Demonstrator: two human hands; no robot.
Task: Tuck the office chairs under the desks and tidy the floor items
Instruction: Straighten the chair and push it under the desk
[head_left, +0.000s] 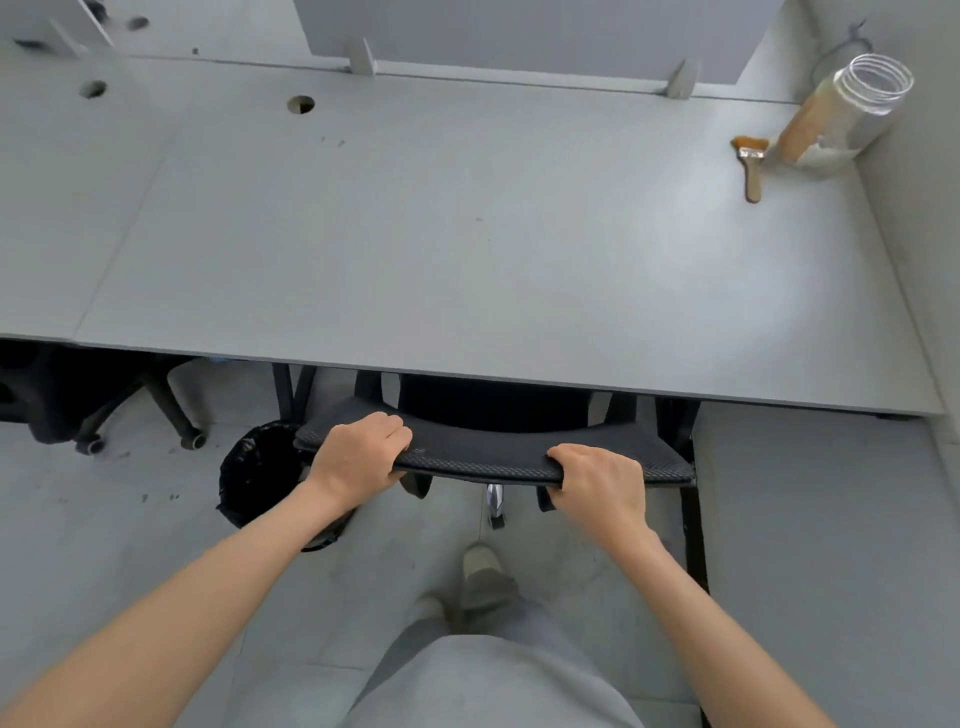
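Left hand (358, 454) and right hand (602, 480) both gripping top edge of black mesh office chair backrest (488, 457), fingers curled over it. Seat mostly hidden under grey tabletop (467, 234). Black-lined round wastebasket (257, 473) beside, partly covered by left forearm.

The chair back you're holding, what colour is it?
The chair back is black woven mesh, gripped by both hands; the head view shows it.

Even, soft daylight with a bright patch on the desk (675, 249), wide-angle bending at edges, corners perhaps slightly blurred.
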